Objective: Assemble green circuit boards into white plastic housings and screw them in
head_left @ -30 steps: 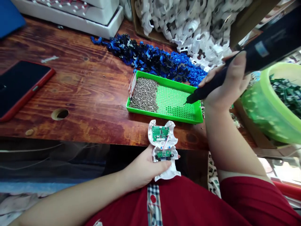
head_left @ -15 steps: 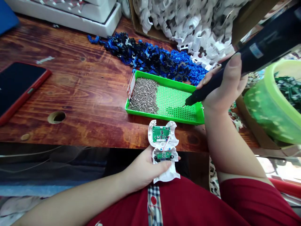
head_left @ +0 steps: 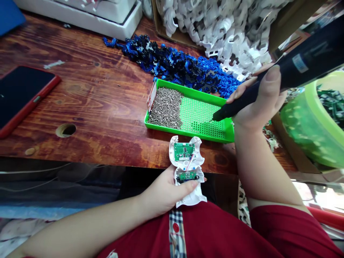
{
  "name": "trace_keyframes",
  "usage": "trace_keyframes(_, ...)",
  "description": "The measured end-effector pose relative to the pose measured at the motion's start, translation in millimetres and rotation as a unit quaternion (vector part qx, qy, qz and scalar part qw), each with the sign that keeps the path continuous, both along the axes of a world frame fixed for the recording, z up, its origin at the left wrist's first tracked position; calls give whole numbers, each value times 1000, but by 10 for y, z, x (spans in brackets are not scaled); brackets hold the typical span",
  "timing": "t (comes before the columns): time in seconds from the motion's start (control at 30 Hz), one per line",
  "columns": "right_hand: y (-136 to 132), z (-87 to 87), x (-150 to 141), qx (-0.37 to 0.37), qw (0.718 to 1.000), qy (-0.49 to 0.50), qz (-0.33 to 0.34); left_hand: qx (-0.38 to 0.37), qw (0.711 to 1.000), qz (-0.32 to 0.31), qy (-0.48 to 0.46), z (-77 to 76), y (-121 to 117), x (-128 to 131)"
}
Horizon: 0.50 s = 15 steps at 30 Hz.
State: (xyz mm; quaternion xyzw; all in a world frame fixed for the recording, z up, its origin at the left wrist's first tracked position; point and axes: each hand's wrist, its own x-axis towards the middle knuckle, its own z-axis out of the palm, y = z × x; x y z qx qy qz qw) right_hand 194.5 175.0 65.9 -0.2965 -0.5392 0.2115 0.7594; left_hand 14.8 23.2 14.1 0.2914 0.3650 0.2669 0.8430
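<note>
My left hand (head_left: 172,188) is closed round a white plastic housing (head_left: 192,195), its thumb lying across the lower half. The housing lies opened in two halves, each with a green circuit board (head_left: 184,151), and thin wires run between them. My right hand (head_left: 262,96) grips a black electric screwdriver (head_left: 245,95), tilted with its tip down to the left. That tip is over the perforated, bare part of a green tray (head_left: 199,107); whether it touches, I cannot tell. Small metal screws (head_left: 166,109) fill the tray's left side.
Behind the tray lies a heap of blue and black plastic parts (head_left: 177,66). A cardboard box of white housings (head_left: 223,28) stands at the back. A green tub (head_left: 309,125) is at right. At left are a phone (head_left: 24,95) and a hole (head_left: 66,130) in the wooden table.
The view has shifted slightly, moving the table things a little to the right. Both hands keep their hold, and the screwdriver tip remains over the tray.
</note>
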Motion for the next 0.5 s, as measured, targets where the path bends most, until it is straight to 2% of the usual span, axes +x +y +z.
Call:
trace_keyframes(0.33, 4, -32, 16, -22, 1000, -2, -22, -4, 1000, 1, 10, 3, 7, 16)
trace_keyframes(0.43, -33, 28, 19, -23, 999, -6, -46, 2, 1000, -3, 5, -9, 5, 21)
trace_keyframes(0.5, -109, 130, 17, -48, 997, 19, -59, 4, 1000, -5, 0, -26, -5, 22)
